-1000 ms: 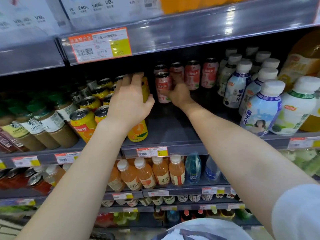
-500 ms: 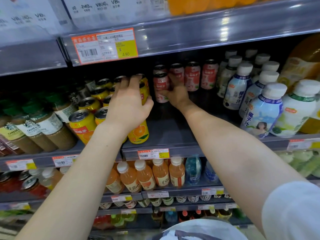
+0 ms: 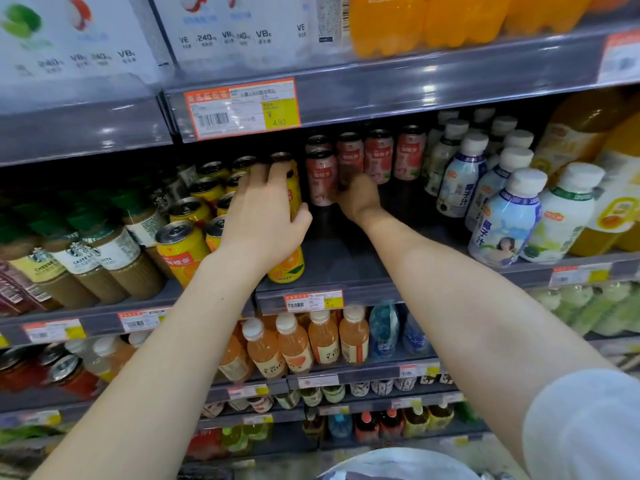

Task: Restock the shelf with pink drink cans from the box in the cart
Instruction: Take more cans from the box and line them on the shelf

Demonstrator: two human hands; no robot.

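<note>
Several pink drink cans [image 3: 377,155] stand in a row deep on the dark shelf [image 3: 332,271]. One pink can [image 3: 320,176] stands in front of that row. My right hand [image 3: 358,199] reaches in beside it, fingers wrapped on its right side and on the can behind. My left hand [image 3: 265,220] lies over the right column of yellow orange-drink cans [image 3: 183,247], fingers spread across their tops and thumb on the front can. The box and cart are out of view.
White-capped coconut drink bottles [image 3: 502,216] crowd the shelf's right side, coffee bottles [image 3: 90,261] the left. A price-tag rail [image 3: 242,107] and upper shelf hang just above. Juice bottles [image 3: 294,344] fill the lower shelf. Bare shelf lies in front of the pink cans.
Both hands stay at the same cans. My right hand has shifted slightly around the front pink can; the camera has moved a little.
</note>
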